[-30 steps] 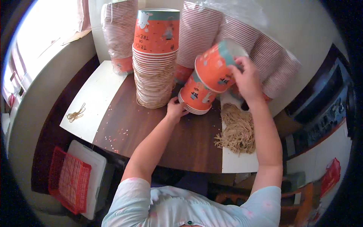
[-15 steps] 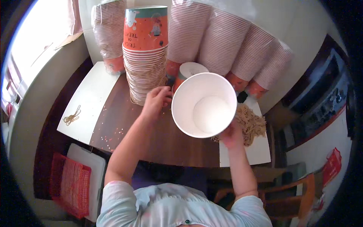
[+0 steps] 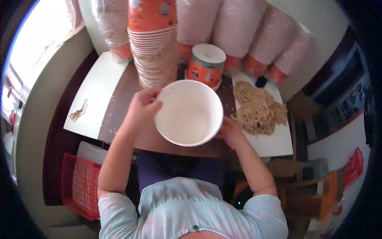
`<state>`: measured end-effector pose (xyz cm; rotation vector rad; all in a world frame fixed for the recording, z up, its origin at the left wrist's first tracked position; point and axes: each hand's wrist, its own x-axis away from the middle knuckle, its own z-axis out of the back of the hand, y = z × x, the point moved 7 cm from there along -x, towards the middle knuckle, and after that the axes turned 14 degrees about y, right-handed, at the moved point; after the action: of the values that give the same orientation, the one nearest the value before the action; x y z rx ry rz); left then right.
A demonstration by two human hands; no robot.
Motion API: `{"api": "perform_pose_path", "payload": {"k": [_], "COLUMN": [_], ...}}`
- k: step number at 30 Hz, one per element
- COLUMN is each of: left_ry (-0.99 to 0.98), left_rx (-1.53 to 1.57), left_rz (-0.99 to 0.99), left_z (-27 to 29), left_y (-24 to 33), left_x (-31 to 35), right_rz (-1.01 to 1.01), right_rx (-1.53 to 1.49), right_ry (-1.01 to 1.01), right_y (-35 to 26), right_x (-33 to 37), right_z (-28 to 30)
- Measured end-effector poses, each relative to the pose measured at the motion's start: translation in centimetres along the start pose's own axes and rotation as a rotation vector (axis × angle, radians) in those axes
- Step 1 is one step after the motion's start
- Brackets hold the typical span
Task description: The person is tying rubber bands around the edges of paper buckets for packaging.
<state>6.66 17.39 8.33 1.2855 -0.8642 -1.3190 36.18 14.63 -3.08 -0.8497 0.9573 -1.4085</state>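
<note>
A white-lined paper bucket (image 3: 189,115) is held over the table's near part, its round mouth turned up toward me. My left hand (image 3: 144,104) grips the bucket's left rim, with the thumb at the edge. On the right side, my right hand (image 3: 230,133) is closed around the outer wall, some of its fingers hidden behind it. Just beyond stands an upside-down orange and green paper bucket (image 3: 207,65). A tall stack of nested orange buckets (image 3: 153,51), with cord around its rims, rises behind my left hand. A pile of tan cord (image 3: 260,107) lies to the right.
Plastic-wrapped bucket stacks (image 3: 240,28) line the wall. A small cord bundle (image 3: 78,113) lies on the white left end of the table (image 3: 93,91). A red plastic basket (image 3: 81,183) sits low at left. A wooden chair (image 3: 306,205) stands at lower right.
The held bucket has moved left and closer to the table's middle. My left hand has gone from beside the stack onto its rim. The whole view has shifted, baring the upside-down bucket.
</note>
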Motion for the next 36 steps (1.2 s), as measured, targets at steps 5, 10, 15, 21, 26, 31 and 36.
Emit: {"api": "perform_pose_path", "payload": {"k": [5,10,15,21,26,31,36], "left_ry": [0.099,0.096,0.159,0.234,0.002,-0.381,-0.249], "left_rx": [-0.13,-0.21,-0.185,-0.279,-0.12,0.776,0.906], "left_rz": [0.048,-0.001,0.03,-0.137,-0.738,-0.848,-1.062], "left_z": [2.0,1.7,2.5,5.4,6.1,6.6,6.7], "left_y": [-2.1,-2.2,-2.8,0.5,11.0,16.6,17.2], "left_x": [0.3,0.5,1.9,5.1,13.2,18.9,20.2], "right_rz": [0.079,0.004,0.018,0.135,0.246,0.181,0.486], "right_rx": [0.158,0.581,0.828,1.112,1.481,1.3,1.26], "right_ry": [0.141,0.157,0.154,0.217,0.185,0.176,0.323], "right_y": [-3.3,-3.4,-0.3,2.2,2.6,3.2,0.9], "right_x": [-1.3,-3.6,-8.0,-12.5,-12.4,-12.3,-12.5], "right_z": [9.0,14.2,14.6,12.7,10.9,11.0,10.9]}}
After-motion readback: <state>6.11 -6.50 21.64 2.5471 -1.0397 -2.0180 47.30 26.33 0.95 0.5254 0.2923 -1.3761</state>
